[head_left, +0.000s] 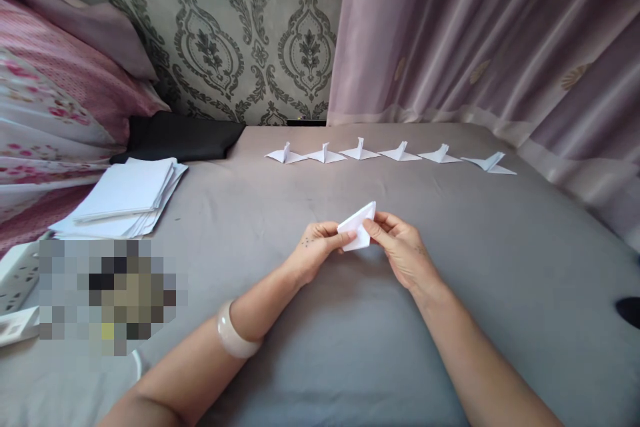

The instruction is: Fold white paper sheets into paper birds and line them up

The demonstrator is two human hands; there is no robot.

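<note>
Folded white paper point(358, 227): a small, partly folded piece held between both hands above the middle of the bed, raised off the grey sheet point(350, 347). Its long axis runs from lower left up to a point at upper right, tilted away from the person. Left hand point(317, 250) pinches the lower left end, thumb on top, fingers curled under. Right hand point(400, 247) pinches the right side just below the point, thumb and forefinger closed on the edge. Both hands meet at the paper, fingertips nearly touching; neither is clearly nearer, and the piece lies directly between them. A pale bangle point(235, 333) sits on the left wrist.

Outward: nothing lies on the sheet just beneath or around the hands. Toward the far edge of the bed, a row of six finished paper figures point(390, 153) stands in a line running left to right, each with a small upright fin, well apart from the hands. Toward the far left corner, a loose stack of white sheets point(125, 197) lies on the bed, with a black cushion point(180, 137) behind it. Pink floral bedding point(45, 113) piles up along the left edge. A mauve curtain point(475, 33) hangs along the right side, and patterned wallpaper point(240, 33) covers the wall beyond. Nothing stands between hands and row.
</note>
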